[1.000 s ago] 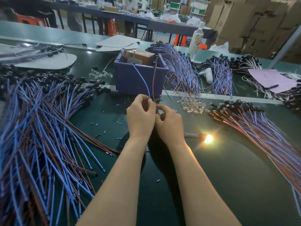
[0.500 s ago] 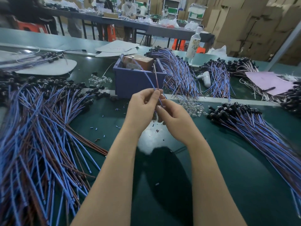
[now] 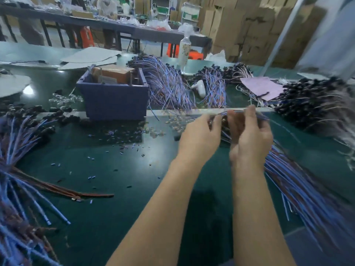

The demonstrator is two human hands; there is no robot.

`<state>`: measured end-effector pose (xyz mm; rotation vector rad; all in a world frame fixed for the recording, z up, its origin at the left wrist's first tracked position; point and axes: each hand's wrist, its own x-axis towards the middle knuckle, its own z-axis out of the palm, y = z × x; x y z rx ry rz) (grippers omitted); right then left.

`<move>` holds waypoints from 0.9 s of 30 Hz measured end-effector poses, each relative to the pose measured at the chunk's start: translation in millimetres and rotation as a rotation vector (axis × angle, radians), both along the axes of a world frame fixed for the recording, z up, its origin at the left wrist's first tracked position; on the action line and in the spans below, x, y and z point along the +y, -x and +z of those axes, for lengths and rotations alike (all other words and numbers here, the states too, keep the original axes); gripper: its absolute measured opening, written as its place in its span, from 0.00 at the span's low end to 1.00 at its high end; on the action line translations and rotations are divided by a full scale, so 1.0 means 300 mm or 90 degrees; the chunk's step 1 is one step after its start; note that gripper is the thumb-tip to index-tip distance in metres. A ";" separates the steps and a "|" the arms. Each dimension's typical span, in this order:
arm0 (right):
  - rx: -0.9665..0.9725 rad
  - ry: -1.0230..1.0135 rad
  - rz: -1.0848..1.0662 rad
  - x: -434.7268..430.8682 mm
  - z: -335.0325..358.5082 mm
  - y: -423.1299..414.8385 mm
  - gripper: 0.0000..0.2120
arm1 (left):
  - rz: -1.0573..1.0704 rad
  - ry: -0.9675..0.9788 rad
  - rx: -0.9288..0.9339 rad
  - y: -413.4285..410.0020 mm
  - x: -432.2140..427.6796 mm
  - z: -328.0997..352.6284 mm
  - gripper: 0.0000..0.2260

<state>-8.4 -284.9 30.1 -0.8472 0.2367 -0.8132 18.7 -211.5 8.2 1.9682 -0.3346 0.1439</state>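
At the left edge of the green tabletop [image 3: 134, 189], a heap of blue and brown leads [image 3: 17, 189] is fanning out. Beyond it a blue bin [image 3: 115, 102] is holding a cardboard box [image 3: 113, 73]; the box's label is blurring past reading. Right of the bin, the left hand [image 3: 199, 135] is curling its fingers and pinching a thin blue wire [image 3: 223, 113]. The wire is running level from that grip across to the right hand [image 3: 249, 137], lifted above the tabletop. The right hand's grip is closing thumb and raised fingers on the wire's other stretch, though motion is smearing the fingertips. Far behind, a bottle [image 3: 184, 50] is standing with an unreadable printed label. Right of the hands, a second heap of leads [image 3: 299, 189] is spreading, with a pink sheet [image 3: 261, 87] lying beyond it.
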 end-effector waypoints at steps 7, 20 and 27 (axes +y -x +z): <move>0.106 -0.114 -0.074 -0.199 -0.138 0.091 0.12 | -0.019 0.141 0.018 -0.012 -0.283 -0.023 0.08; 0.164 -0.415 0.097 -0.312 -0.223 0.075 0.13 | -0.027 -0.037 0.071 -0.020 -0.429 -0.138 0.08; 0.211 -0.292 0.152 -0.217 -0.218 0.070 0.10 | 0.022 0.147 0.151 -0.030 -0.301 -0.156 0.07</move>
